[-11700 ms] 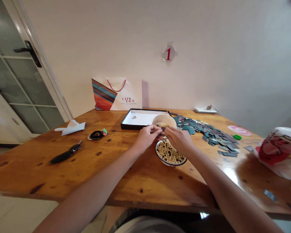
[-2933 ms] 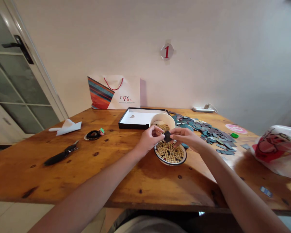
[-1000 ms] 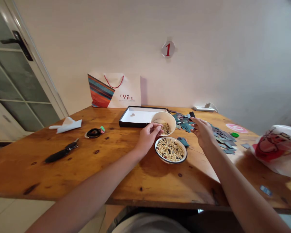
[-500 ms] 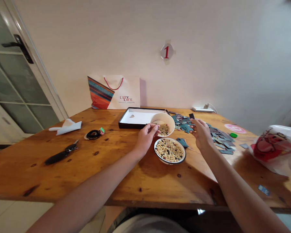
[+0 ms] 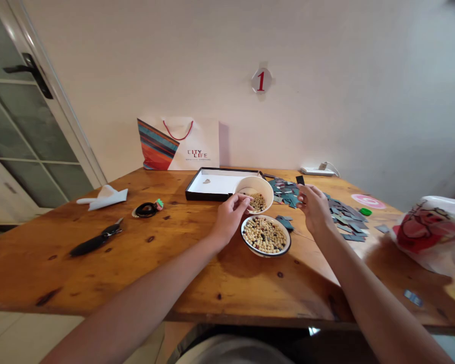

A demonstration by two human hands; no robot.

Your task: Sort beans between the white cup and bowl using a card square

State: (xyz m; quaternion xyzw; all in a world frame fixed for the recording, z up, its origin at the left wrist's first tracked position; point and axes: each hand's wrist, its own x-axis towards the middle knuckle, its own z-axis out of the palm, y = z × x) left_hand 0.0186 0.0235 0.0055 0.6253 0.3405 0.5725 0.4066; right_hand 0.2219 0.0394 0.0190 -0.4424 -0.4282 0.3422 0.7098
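Note:
My left hand [image 5: 227, 220] is closed in a pinch in front of the left side of a white tub [image 5: 265, 186]. Whatever lies between its fingertips is too small to make out. Mixed beans [image 5: 258, 202] cover the bottom of this tub. Nearer to me is a dark-rimmed white bowl [image 5: 265, 254] full of pale and dark beans. To the right of the tub, my right hand [image 5: 314, 207] pinches a small dark flat piece [image 5: 300, 180], held upright. Many similar flat pieces [image 5: 347, 217] lie in loose piles behind and right of that hand.
A black-edged white tray [image 5: 220, 182] stands behind the tub, before a paper bag [image 5: 197, 141]. Left are a folding tool [image 5: 94, 243], a hair tie [image 5: 147, 209] and a white cloth [image 5: 108, 198]. Right are a green cap [image 5: 365, 211], plastic bag [image 5: 432, 227] and power strip [image 5: 317, 171].
My left hand has shifted slightly, its fingertips still pinched by the tub. The right hand keeps its dark piece in nearly the same place.

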